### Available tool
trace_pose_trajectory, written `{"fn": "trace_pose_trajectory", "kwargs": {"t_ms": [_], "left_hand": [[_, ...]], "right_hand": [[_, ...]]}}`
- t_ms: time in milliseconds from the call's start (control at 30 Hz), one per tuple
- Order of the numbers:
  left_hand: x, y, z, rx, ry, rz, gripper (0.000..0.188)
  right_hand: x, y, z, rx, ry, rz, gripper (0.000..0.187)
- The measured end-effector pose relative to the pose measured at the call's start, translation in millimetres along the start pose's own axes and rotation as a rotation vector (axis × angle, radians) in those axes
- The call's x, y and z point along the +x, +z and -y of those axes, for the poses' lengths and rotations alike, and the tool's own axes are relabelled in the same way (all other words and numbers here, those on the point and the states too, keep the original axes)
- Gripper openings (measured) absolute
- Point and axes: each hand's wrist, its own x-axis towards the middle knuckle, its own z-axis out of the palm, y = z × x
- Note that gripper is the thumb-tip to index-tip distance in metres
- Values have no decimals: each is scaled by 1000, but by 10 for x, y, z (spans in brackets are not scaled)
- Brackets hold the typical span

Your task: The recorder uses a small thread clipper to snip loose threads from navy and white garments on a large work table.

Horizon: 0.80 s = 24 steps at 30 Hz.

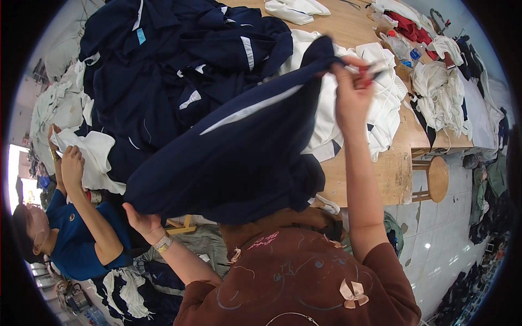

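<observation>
A navy blue garment with a white stripe (234, 179) is stretched up in front of me between my two hands. My left hand (143, 221), with a watch at the wrist, grips its lower left edge, fingers mostly behind the cloth. Raised at the upper right, my right hand (352, 89) closes on the garment's other end. A small red-handled tool with a dark tip (370, 77) is also in that hand, too blurred to name. Behind lies a big heap of navy garments (130, 81), and white garments (383, 117) lie under and beside my right hand.
The wooden table (389, 176) carries the heaps. A co-worker in a blue shirt (89, 239) holds white cloth (95, 155) at the left. A wooden stool (434, 178) stands at the right, near another table with white cloth (437, 98) and a plastic bottle (399, 43).
</observation>
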Motion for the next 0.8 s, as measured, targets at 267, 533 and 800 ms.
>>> {"fn": "trace_pose_trajectory", "kwargs": {"t_ms": [267,533,800], "left_hand": [[117,635,447,1538,-154,138,52],[45,1330,1009,914,-109,414,27],[-353,1789,1851,1436,42,1111,28]], "right_hand": [[-842,-106,210,-618,-328,782,32],[-1886,-355,-310,-490,120,1300,33],[-1336,-605,150,-613,240,696,14]]}}
